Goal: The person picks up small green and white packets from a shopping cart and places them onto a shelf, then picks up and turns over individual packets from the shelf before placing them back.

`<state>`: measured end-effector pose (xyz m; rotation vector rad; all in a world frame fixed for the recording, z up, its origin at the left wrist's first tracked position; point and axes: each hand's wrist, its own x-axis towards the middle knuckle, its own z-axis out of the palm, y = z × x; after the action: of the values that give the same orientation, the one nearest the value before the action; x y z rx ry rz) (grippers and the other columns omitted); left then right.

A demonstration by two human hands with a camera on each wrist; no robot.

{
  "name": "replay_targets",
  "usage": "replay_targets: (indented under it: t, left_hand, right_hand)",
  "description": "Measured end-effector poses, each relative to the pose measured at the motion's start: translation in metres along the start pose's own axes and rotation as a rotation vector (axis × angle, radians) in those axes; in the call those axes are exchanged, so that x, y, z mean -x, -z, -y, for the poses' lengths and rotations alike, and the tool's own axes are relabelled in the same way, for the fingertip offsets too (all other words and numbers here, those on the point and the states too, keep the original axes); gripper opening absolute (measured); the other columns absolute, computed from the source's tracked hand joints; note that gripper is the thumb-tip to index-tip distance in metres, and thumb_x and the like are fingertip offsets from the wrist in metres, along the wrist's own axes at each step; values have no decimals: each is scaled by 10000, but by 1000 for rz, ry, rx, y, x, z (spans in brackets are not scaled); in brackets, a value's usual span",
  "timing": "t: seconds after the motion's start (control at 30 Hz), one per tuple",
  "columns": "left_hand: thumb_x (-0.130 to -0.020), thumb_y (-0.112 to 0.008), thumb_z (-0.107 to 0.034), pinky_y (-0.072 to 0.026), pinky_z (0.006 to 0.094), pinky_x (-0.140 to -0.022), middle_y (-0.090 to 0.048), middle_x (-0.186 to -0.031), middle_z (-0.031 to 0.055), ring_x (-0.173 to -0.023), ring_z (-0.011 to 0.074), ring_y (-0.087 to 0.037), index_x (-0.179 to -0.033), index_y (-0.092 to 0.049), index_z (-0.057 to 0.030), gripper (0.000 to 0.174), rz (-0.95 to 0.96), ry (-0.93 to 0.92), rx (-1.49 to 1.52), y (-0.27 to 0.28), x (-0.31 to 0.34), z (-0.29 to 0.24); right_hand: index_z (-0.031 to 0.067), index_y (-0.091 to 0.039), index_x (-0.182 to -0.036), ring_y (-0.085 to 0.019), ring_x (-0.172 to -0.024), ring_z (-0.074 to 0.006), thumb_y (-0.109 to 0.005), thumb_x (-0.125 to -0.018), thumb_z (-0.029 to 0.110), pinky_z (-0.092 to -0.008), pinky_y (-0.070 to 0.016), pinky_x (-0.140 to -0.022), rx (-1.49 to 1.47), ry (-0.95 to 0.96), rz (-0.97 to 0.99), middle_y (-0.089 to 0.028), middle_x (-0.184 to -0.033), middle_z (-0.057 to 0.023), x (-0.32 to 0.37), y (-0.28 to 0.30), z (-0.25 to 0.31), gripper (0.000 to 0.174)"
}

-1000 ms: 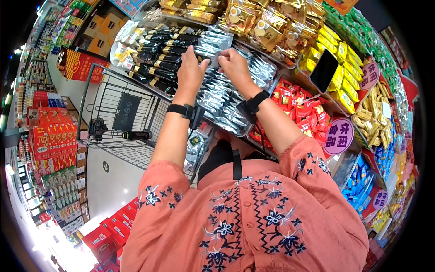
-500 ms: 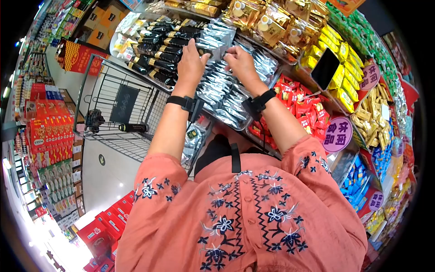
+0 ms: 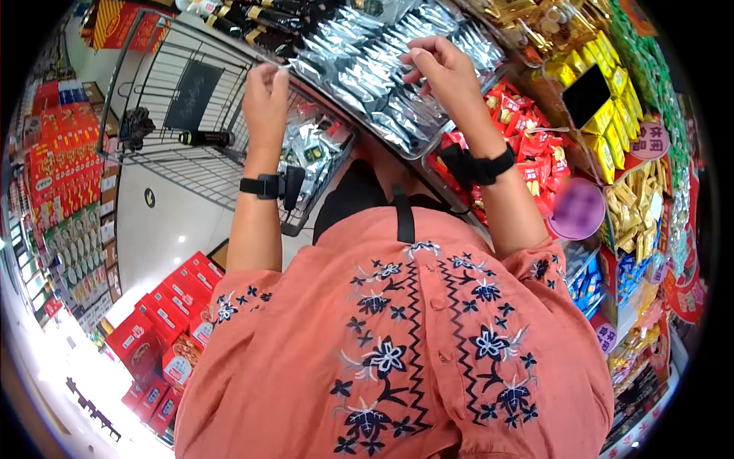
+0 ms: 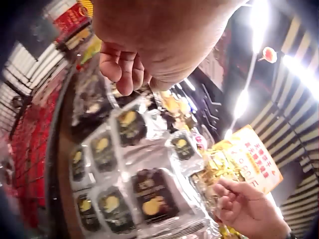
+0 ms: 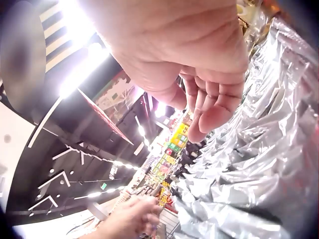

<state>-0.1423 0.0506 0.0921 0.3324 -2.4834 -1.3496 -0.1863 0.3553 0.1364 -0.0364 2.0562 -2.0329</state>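
Note:
In the head view, my left hand [image 3: 265,111] hangs over the edge between the wire cart [image 3: 191,96] and the display, its fingers loosely bent. My right hand [image 3: 451,76] hovers above rows of silver packets [image 3: 367,73], fingers relaxed and slightly bent. Neither hand shows anything in its grip. The left wrist view has silver packets with dark labels [image 4: 154,194] below my left hand [image 4: 164,45]. In the right wrist view, crinkled silver packets [image 5: 259,164] lie beside my right hand [image 5: 189,59].
Red packets [image 3: 527,153] fill the bin at the right, with yellow packets [image 3: 612,145] and a dark screen [image 3: 586,96] beyond. A smaller basket of packets [image 3: 310,145] sits near my left forearm. Red boxes [image 3: 160,314] stand at lower left.
My hands have moved apart. The left has left the packets towards the cart, while the right has shifted to the right. The head view has tilted down and the packets appear higher.

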Motion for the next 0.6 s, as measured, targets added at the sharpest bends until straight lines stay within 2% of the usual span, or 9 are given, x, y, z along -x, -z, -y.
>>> replay_targets:
  t: [0.03, 0.13, 0.2, 0.33, 0.37, 0.43, 0.53, 0.6]
  left_hand:
    - [-964, -689, -243, -548, 345, -728, -715, -961, 140, -811, 207, -690, -1097, -641, 22, 301, -26, 35, 14, 3, 12, 24]
    - [-981, -666, -262, -504, 262, -614, -677, -858, 48, -668, 113, -631, -1084, -655, 4, 285, 92, 324, 22, 2, 50, 97]
    - [-971, -661, -284, -494, 268, -580, -681, -848, 45, -660, 117, -643, -1068, -662, -3, 298, 249, 461, -35, -14, 77, 152]
    - [-949, -664, -329, -504, 288, -496, -688, -841, 57, -652, 134, -675, -1044, -658, -21, 323, 457, 743, 1, -42, 105, 183]
    - [-953, -656, -324, -510, 306, -485, -692, -816, 69, -642, 147, -682, -1043, -659, -16, 321, 434, 773, 29, -52, 111, 190]
    - [-967, -631, -306, -520, 340, -476, -689, -795, 84, -630, 177, -690, -1067, -646, -12, 311, 372, 860, 33, -73, 119, 194]
    - [-942, -642, -261, -577, 402, -637, -739, -913, 182, -732, 273, -740, -1211, -623, -24, 359, 316, 796, -46, -92, 126, 213]
    - [-939, -671, -253, -568, 376, -611, -726, -995, 165, -679, 241, -716, -1257, -590, -25, 399, 373, 678, -110, -101, 129, 230]
  right_hand:
    - [10, -633, -1158, -700, -747, -109, -581, -989, 212, -232, -486, -554, 10, -12, 36, -727, -976, -60, 6, -4, 1, 269]
    - [34, -642, -1163, -692, -749, -90, -583, -996, 209, -214, -487, -571, 9, -81, 154, -728, -979, -53, 23, -17, 3, 249]
    - [42, -643, -1164, -691, -750, -88, -584, -991, 210, -212, -489, -577, 18, -127, 213, -726, -979, -48, 33, -28, 7, 248]
    - [43, -647, -1156, -674, -767, -79, -581, -994, 220, -220, -499, -606, 34, -201, 270, -717, -973, -37, 41, -44, 12, 250]
    - [36, -636, -1185, -663, -792, -67, -569, -1039, 211, -191, -481, -622, 58, -218, 293, -710, -1016, -35, 42, -46, 12, 238]
    - [35, -636, -1188, -663, -797, -69, -570, -1037, 209, -193, -477, -622, 76, -231, 301, -711, -1017, -36, 44, -50, 10, 239]
    - [32, -637, -1194, -660, -799, -72, -569, -1036, 202, -196, -467, -627, 75, -243, 304, -709, -1010, -36, 49, -53, 8, 242]
    - [33, -638, -1197, -658, -799, -73, -569, -1036, 201, -195, -464, -635, 78, -239, 298, -707, -1007, -34, 52, -53, 6, 243]
